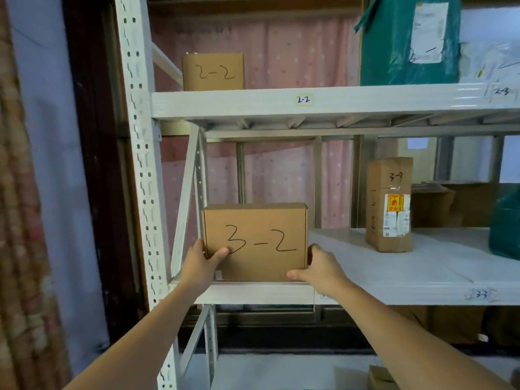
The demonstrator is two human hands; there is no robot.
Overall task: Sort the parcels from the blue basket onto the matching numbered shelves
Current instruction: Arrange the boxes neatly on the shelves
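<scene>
A brown cardboard parcel marked "3-2" [254,242] stands upright on the front left end of the lower white shelf [394,271]. My left hand [204,261] grips its lower left edge, thumb on the front face. My right hand [318,267] holds its lower right corner, thumb under the bottom edge. The parcel's base rests on the shelf's front lip. The blue basket is out of sight.
A taller taped box marked "3-2" [389,204] stands further right on the same shelf, with a green bag [505,223] beyond it. The upper shelf, labelled "2-2" [304,99], bears a "2-2" box [213,71] and a green parcel [408,40]. A white upright post [140,164] is at the left.
</scene>
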